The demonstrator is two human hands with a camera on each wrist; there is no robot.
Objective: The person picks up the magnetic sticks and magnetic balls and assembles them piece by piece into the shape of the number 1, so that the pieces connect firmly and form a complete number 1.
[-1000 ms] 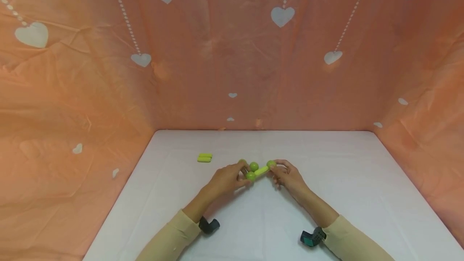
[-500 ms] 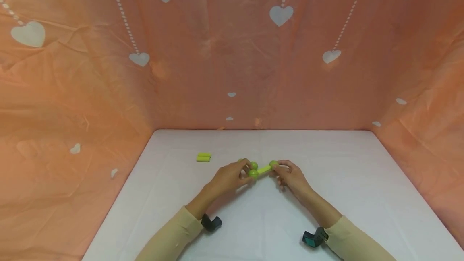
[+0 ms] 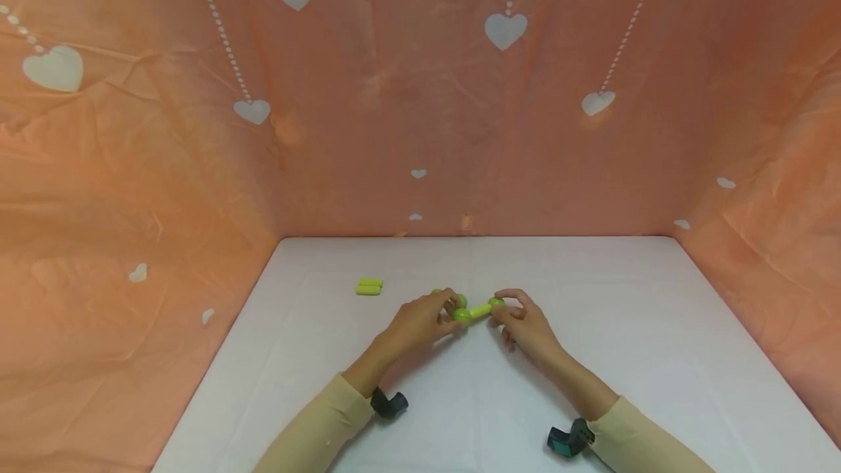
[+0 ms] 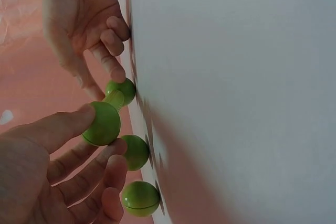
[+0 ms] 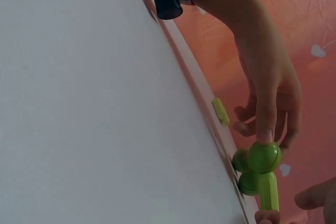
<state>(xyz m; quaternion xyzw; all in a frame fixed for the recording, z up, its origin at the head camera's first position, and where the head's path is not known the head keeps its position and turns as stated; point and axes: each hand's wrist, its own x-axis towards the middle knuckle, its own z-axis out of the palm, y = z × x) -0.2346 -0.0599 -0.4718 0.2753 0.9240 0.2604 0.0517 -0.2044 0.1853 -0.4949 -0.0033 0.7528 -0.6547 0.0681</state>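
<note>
I am finding no readable text, label, brand, number or sign in any of the three views.

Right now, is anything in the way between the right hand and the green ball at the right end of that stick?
Nothing visible: the right hand is right up at the right-end ball. The left hand pinches the left-end ball across the stick, and two loose sticks lie farther left, out of the way.
</note>
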